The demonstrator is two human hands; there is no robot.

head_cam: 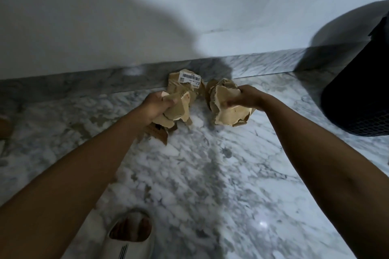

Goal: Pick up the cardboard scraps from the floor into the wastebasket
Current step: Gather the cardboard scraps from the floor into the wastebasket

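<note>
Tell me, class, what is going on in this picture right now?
A person is clearing torn cardboard off a marble floor. The left hand grips one bunch of cardboard scraps, one bearing a barcode label; the right hand grips a second bunch. The black mesh wastebasket stands to the right by the wall, and nothing has gone in from these handfuls yet.

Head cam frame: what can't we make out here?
- Wastebasket: cut off by the right edge, so its opening and contents are unseen.
- Label on the scraps: print too small to read.
- Brown object: cut off by the left edge and blurred.
- Left hand, right hand: fingers partly hidden by cardboard.
</note>
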